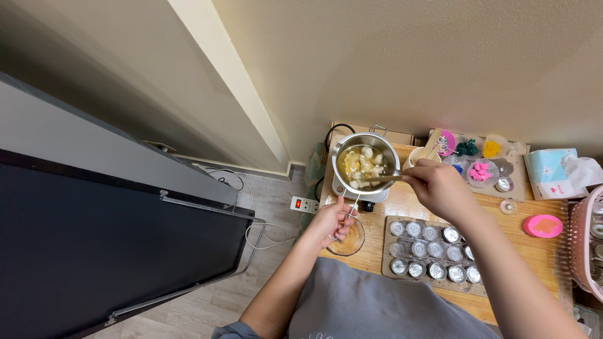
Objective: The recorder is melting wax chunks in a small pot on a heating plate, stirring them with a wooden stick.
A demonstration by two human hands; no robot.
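The right hand holds a thin stirring tool, fingers pinched tight round its near end, with the far end dipped into a steel pot. The pot sits on a small white heater at the back left of the wooden surface and holds yellow liquid with pale lumps floating in it. The left hand is closed in a narrow grip on a thin white string over a small glass bowl at the surface's front left corner.

To stir well here, the tool's tip should probably stay low and move in slow circles, so the lumps break up without liquid slopping over the rim. The pot looks light on its heater, so a gentle touch against the wall seems wise. The string hand is best kept still and clear of the hot pot.

Just right of the bowl lies a tray of small metal cups. Behind it are coloured shapes on a board, a pink lid and a tissue box.
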